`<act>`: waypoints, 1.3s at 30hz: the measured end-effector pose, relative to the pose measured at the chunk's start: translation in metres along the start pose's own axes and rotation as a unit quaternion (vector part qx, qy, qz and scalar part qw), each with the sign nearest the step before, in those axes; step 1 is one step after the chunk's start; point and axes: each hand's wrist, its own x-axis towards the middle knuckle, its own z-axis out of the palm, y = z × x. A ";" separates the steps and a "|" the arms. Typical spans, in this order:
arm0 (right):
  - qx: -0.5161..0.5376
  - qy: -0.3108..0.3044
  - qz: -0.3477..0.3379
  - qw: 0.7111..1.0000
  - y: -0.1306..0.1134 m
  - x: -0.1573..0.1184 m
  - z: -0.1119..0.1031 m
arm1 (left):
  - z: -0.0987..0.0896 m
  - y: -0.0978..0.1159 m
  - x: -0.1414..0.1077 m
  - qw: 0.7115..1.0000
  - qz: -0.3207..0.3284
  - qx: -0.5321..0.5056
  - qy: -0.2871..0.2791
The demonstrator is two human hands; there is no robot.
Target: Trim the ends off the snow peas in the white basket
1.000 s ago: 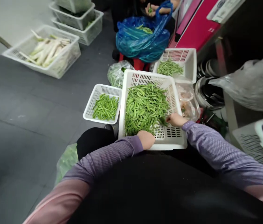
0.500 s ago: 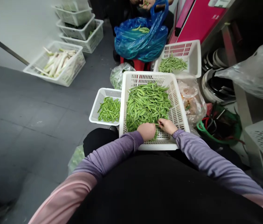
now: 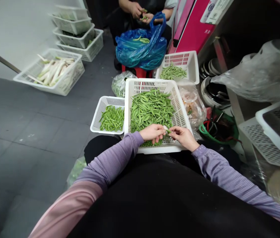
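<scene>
A large white plastic basket (image 3: 181, 112) rests at my lap, holding a heap of green pea pods (image 3: 152, 107). Over its near end my two hands almost meet. My left hand (image 3: 153, 133) is closed, pinching one end of a small green pea pod (image 3: 168, 131). The fingertips of my right hand (image 3: 183, 136) pinch the same pod from the other side. To the left stands a smaller white basket (image 3: 94, 122) with more green pods (image 3: 112, 118) in it.
Opposite me, a co-worker's hands (image 3: 142, 15) hold green pieces above a blue plastic bag (image 3: 140, 49). A white basket of beans (image 3: 192, 71) stands at back right. Stacked baskets (image 3: 80, 41) and a basket of white-stemmed vegetables (image 3: 68, 84) are left. A green-rimmed basket (image 3: 204, 134) lies right.
My hands have risen slightly from the heap and turned, with a pod held between the fingertips. The view has shifted, and the co-worker's hands now show more fully.
</scene>
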 end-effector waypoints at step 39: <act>-0.304 -0.115 -0.125 0.937 -0.006 0.001 0.003 | 0.019 -0.021 0.010 0.874 0.085 0.470 0.092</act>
